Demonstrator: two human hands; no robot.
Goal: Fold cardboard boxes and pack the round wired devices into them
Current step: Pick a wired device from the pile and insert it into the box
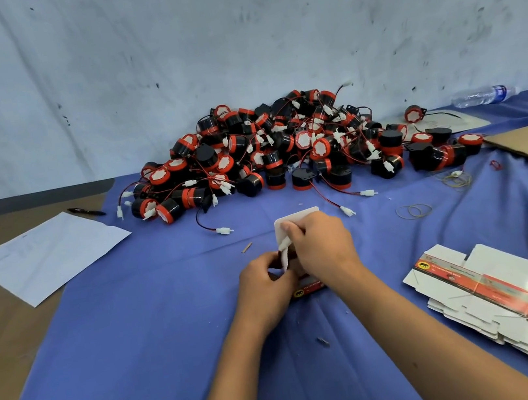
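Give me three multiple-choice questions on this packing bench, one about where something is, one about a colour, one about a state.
1. Where do the flat unfolded boxes lie?
A. front right of the hands
B. on the white paper sheet
C. behind the pile of devices

2. What colour is the cloth on the table?
A. green
B. blue
C. yellow

3. How is the box being packed?
A. lying untouched
B. closed and set aside
C. open, with its flap up, held in both hands

Answers: 1 A, the stack fans out at the right near edge. 2 B, blue cloth spreads under everything. 3 C, the left hand and right hand grip it, flap raised.
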